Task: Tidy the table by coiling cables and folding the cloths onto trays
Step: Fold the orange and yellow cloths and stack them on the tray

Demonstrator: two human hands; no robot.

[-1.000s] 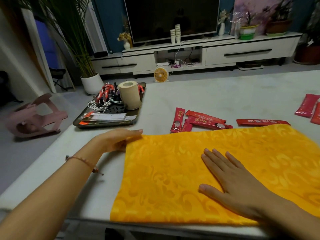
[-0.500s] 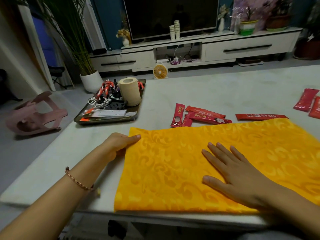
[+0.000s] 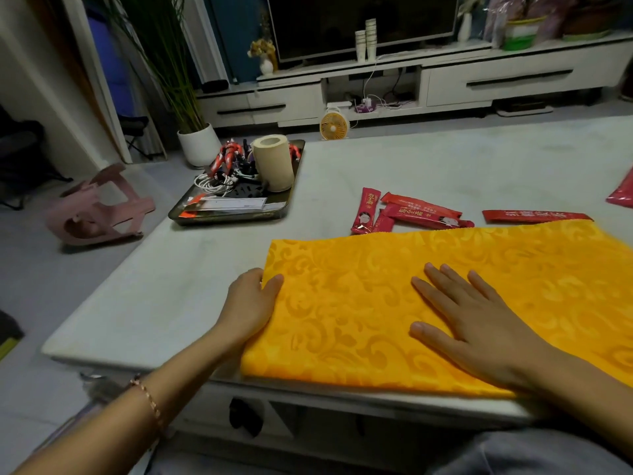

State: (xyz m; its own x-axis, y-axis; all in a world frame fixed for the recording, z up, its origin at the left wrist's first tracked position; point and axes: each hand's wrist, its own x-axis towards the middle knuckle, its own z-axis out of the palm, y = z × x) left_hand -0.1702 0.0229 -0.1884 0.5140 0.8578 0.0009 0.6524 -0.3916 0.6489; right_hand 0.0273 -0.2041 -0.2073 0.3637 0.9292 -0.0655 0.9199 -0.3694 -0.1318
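we reckon the cables (image 3: 214, 181) are done on the tray (image 3: 236, 219), yet the cloth (image 3: 359, 303) lies unfinished at the table (image 3: 445, 173) edge nearest us, left hand (image 3: 251, 299) pinching its side, right hand (image 3: 469, 323) spread flat on top.

Dim rm: grey floor (image 3: 37, 289), white TV cabinet (image 3: 513, 82) w/ dark TV (image 3: 359, 25), potted plant (image 3: 198, 145).

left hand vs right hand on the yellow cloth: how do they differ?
The left hand pinches the yellow cloth at its left edge, thumb on top; the right hand lies flat, fingers straight and spread. The left hand sits mostly off the cloth; the right hand is wholly on it, nearer the middle. The left wrist wears a bracelet; none shows on the right. Both touch the same cloth on the table.
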